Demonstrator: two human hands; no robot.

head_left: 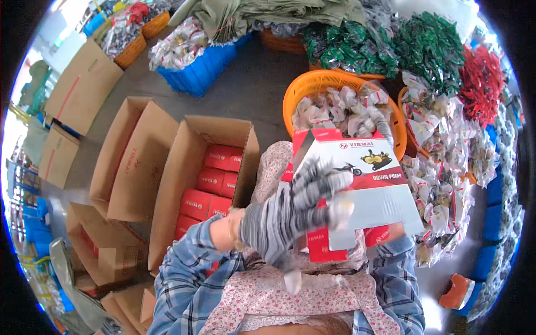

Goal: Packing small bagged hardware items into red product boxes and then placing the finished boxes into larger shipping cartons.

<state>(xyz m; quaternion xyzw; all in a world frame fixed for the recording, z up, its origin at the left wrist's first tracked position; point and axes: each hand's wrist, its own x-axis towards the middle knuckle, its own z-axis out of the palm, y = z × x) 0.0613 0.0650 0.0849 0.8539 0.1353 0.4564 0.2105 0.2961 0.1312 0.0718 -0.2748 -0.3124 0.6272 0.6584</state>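
A red, white and grey printed carton lies tilted in front of my body, its flaps spread out. My left hand, in a grey-and-black striped glove, is over the carton's left side. Its fingers are spread and blurred, with nothing seen in them; whether they touch the card I cannot tell. Passing beneath the carton, my right forearm leads to my right hand, also gloved, beyond the carton's far edge. That hand is over an orange basket of small bagged parts. Its fingers are blurred and partly hidden.
To the left stands an open cardboard box with several red cartons inside. Other cardboard boxes stand farther left. A blue crate is at the back. More bagged parts are piled right, below green packets and red packets.
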